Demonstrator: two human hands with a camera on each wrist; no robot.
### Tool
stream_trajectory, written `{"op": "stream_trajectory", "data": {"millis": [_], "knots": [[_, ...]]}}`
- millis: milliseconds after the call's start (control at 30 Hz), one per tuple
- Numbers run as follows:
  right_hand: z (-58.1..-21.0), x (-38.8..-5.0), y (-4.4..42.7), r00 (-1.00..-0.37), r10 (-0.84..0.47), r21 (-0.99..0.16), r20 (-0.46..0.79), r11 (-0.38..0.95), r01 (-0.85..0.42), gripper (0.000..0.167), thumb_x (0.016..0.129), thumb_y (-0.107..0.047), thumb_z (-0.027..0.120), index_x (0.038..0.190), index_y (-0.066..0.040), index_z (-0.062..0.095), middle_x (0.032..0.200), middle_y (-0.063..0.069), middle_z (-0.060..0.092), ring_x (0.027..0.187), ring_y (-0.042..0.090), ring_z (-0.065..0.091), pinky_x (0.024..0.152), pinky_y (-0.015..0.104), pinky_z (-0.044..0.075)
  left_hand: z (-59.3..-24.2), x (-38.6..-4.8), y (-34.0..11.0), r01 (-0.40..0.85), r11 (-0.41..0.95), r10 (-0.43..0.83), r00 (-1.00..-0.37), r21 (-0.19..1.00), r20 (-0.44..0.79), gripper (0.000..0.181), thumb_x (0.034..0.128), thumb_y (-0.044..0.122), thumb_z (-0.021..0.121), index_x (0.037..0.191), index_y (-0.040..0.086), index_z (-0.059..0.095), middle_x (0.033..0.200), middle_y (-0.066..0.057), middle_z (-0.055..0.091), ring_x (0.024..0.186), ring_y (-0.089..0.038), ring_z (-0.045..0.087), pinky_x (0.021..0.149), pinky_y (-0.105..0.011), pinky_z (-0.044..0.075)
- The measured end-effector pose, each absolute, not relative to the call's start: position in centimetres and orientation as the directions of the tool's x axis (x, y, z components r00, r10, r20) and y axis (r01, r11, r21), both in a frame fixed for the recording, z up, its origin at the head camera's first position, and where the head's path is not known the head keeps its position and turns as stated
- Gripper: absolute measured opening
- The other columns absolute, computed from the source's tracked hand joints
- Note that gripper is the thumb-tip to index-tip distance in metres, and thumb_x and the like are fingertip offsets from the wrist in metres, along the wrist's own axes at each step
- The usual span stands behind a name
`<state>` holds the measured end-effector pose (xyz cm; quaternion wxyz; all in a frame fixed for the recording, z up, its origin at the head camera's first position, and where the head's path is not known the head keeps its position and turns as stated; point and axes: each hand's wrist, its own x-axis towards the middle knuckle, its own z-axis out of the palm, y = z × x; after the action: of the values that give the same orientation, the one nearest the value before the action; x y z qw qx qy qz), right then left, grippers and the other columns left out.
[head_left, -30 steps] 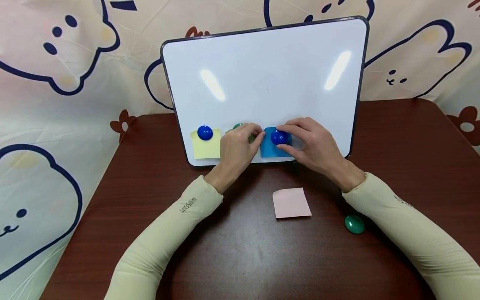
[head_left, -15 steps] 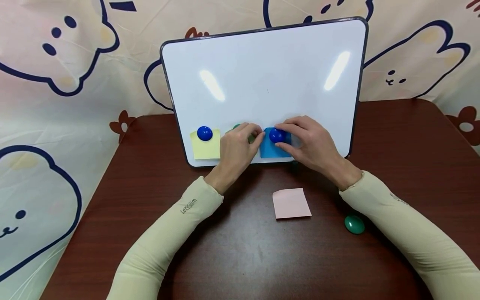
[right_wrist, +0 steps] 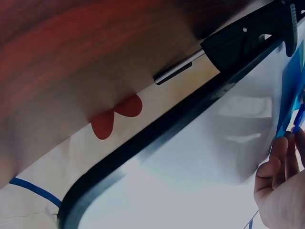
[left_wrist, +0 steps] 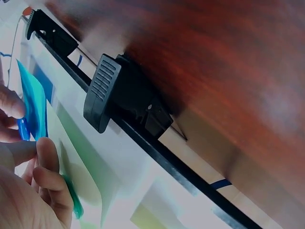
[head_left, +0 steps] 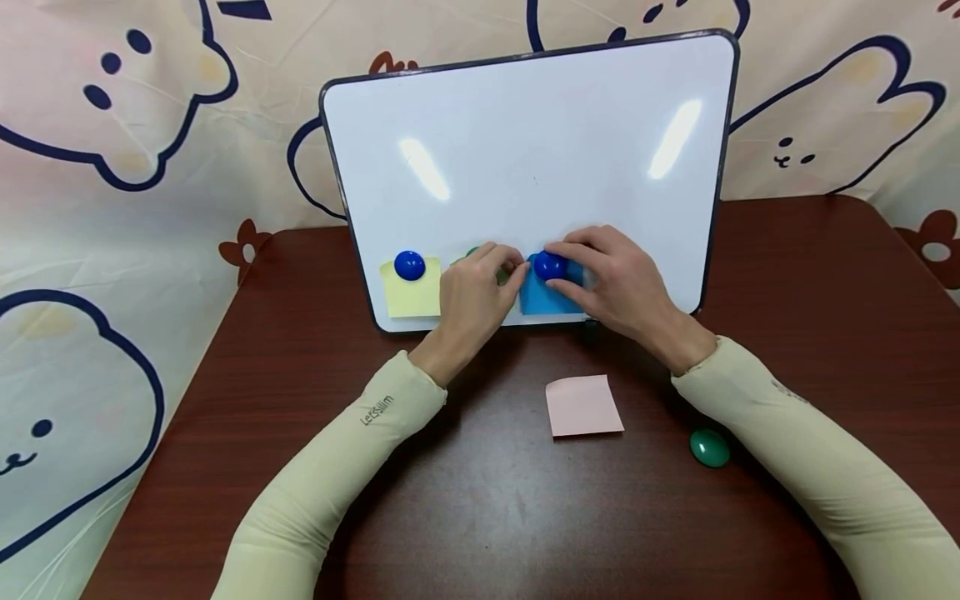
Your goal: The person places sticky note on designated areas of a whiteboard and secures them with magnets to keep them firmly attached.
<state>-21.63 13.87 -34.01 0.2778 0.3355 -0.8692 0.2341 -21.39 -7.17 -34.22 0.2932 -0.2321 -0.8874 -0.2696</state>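
Observation:
A blue sticky note (head_left: 551, 300) lies against the lower part of the whiteboard (head_left: 525, 150). My left hand (head_left: 477, 292) pinches its upper left edge between thumb and finger. My right hand (head_left: 622, 279) grips a round blue magnet (head_left: 551, 266) over the upper part of that note. Behind my left hand a green magnet (left_wrist: 74, 195) and a pale green note (left_wrist: 90, 183) are partly hidden. Farther left, a yellow note (head_left: 411, 300) is on the board beneath another blue magnet (head_left: 409, 265).
On the brown table (head_left: 450, 517) lie a pink sticky note (head_left: 584, 406) and, near my right forearm, a loose green magnet (head_left: 709, 447). Black clip feet (left_wrist: 128, 98) support the board's lower edge. A patterned cloth (head_left: 90, 233) hangs behind.
My right hand has shifted slightly left and up with the blue magnet, toward the top of the blue note. The left hand stays in place.

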Motion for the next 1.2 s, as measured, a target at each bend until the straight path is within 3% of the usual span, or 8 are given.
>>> {"op": "stream_trajectory", "data": {"millis": [767,1200], "knots": [[-33.7,-21.6,14.1,-0.628,-0.474,-0.162,0.617,0.704,-0.691,0.048,0.084,-0.030,0.080,0.127,-0.011,0.068,0.113,0.014,0.063,0.106,0.029,0.059,0.090,0.043,0.056,-34.1,-21.2,-7.2,0.573,0.732,0.266,-0.739,0.369,0.619,0.015,0.0934,0.022,0.071,0.094,0.008,0.074,0.088,-0.006,0.073,0.072,-0.015,0.067,0.061,-0.027,0.052],[-33.5,-19.9,15.9,-0.658,-0.436,-0.236,0.614,0.694,-0.681,0.045,0.081,-0.024,0.083,0.122,-0.012,0.070,0.110,0.012,0.064,0.102,0.026,0.058,0.081,0.043,0.058,-34.2,-20.2,-7.6,0.617,0.685,0.301,-0.724,0.388,0.620,0.013,0.0918,0.019,0.072,0.096,0.006,0.072,0.086,-0.007,0.071,0.067,-0.016,0.064,0.060,-0.026,0.052]]}}
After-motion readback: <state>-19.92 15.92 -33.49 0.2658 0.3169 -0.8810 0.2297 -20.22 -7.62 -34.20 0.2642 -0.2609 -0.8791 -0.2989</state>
